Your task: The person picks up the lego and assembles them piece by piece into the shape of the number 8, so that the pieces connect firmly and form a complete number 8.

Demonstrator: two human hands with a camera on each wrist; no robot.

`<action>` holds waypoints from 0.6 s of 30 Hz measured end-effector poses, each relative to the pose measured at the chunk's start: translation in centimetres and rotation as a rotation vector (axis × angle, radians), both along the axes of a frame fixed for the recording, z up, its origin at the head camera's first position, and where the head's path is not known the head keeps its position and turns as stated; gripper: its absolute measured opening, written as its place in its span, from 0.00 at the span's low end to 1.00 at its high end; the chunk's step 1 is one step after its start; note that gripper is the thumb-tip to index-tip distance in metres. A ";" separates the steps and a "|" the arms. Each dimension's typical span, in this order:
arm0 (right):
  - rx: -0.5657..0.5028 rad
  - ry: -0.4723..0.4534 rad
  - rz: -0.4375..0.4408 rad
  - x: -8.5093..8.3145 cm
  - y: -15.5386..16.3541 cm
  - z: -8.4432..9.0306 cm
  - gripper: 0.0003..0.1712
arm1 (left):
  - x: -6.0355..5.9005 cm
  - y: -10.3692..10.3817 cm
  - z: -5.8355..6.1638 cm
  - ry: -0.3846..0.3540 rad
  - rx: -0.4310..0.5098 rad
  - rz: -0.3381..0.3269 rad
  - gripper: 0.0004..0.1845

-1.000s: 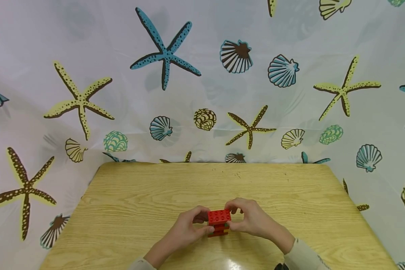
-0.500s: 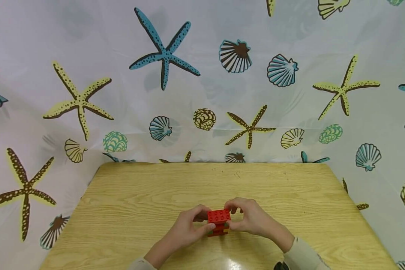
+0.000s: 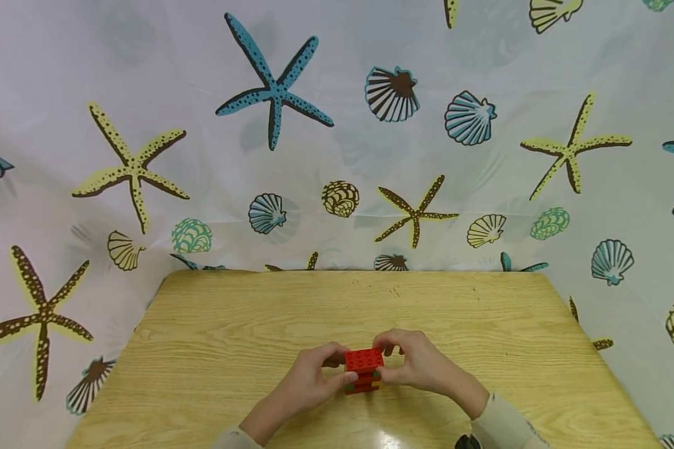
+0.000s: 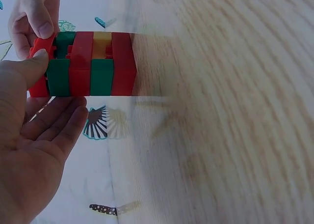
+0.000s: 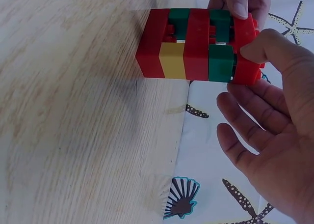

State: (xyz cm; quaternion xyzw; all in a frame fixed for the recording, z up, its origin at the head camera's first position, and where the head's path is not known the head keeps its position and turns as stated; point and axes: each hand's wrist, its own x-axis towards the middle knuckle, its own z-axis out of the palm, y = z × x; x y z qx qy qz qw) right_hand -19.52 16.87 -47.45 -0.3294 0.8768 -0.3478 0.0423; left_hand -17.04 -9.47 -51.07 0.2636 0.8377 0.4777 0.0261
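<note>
A small tower of toy building bricks (image 4: 80, 76) stands upright on the table. Long red bricks alternate with pairs of smaller green and yellow ones, with gaps between each pair. Its top is a studded red brick (image 3: 364, 358). From the left, my left hand (image 3: 311, 378) pinches that top brick, thumb on the near face. On the other side my right hand (image 3: 415, 360) pinches the same brick near its right end, its thumb (image 5: 265, 44) on the near face. In the right wrist view a thin gap shows between the top brick and the green brick (image 5: 221, 63) under it.
The wooden table (image 3: 230, 312) extends around the tower on all sides. Behind it and at both sides hangs a white cloth (image 3: 326, 156) printed with starfish and shells.
</note>
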 end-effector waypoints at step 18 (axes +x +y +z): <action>-0.049 0.013 -0.019 0.4 0.0 -0.4 0.16 | -0.2 0.0 -0.2 -0.045 0.016 0.011 0.15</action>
